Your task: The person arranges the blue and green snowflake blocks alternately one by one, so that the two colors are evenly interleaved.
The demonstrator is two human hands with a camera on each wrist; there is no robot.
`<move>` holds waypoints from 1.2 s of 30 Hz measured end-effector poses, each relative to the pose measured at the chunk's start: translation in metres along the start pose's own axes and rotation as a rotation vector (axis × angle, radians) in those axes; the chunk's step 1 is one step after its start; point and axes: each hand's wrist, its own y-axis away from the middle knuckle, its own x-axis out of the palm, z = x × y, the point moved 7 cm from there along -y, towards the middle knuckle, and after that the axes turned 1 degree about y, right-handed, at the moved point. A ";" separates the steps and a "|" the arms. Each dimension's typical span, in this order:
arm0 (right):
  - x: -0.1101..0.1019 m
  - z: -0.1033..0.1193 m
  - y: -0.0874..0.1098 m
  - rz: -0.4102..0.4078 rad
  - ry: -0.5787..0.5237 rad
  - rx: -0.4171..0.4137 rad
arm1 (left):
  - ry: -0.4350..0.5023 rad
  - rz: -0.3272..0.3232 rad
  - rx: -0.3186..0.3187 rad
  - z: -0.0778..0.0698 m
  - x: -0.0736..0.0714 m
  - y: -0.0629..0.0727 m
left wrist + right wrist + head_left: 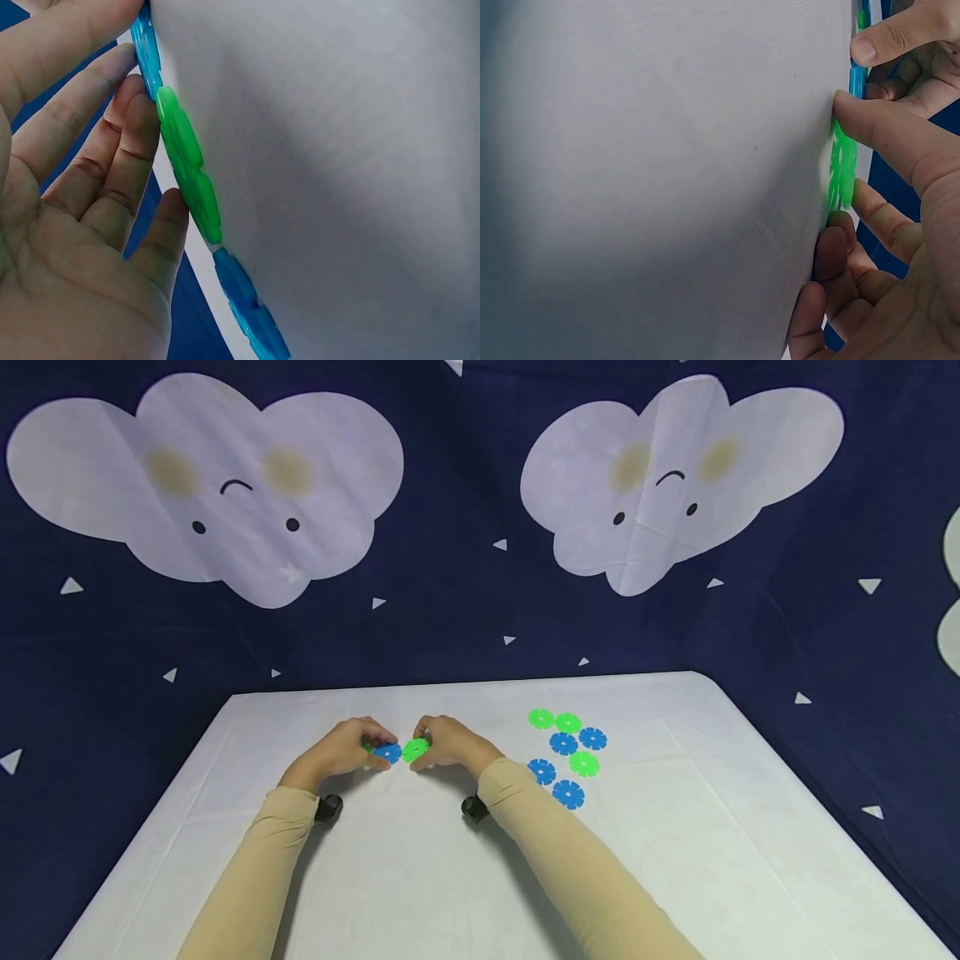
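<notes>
My left hand [345, 747] pinches a notched blue plastic disc [387, 753] between thumb and fingers. In the left wrist view a green disc [187, 165] and another blue disc [251, 307] line up behind that one, under the palm; whether they interlock is hard to see. Facing it, my right hand [450, 745] holds a green notched disc [416, 749] by its edges with thumb and fingers. The rims of the green and blue discs are very close; I cannot tell if they touch. The right wrist view shows the green disc [842, 169] edge-on.
Several loose discs lie flat to the right, among them a green disc [584, 764] and a blue disc [568, 794], partly beside the right sleeve [570, 860]. A white cloth covers the table [720, 827]. Behind it hangs a dark blue curtain [450, 635] with clouds.
</notes>
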 end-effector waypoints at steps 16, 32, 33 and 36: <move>0.001 -0.003 0.000 0.008 -0.020 0.028 | -0.003 -0.007 0.011 -0.003 0.000 0.001; 0.003 -0.004 -0.001 0.006 -0.019 0.042 | 0.000 -0.014 0.011 0.000 0.001 0.000; 0.003 -0.004 -0.001 0.004 -0.018 0.042 | -0.001 -0.014 0.010 0.001 0.001 0.000; 0.002 -0.003 -0.001 0.000 -0.012 0.037 | 0.002 -0.013 0.009 0.001 0.001 0.001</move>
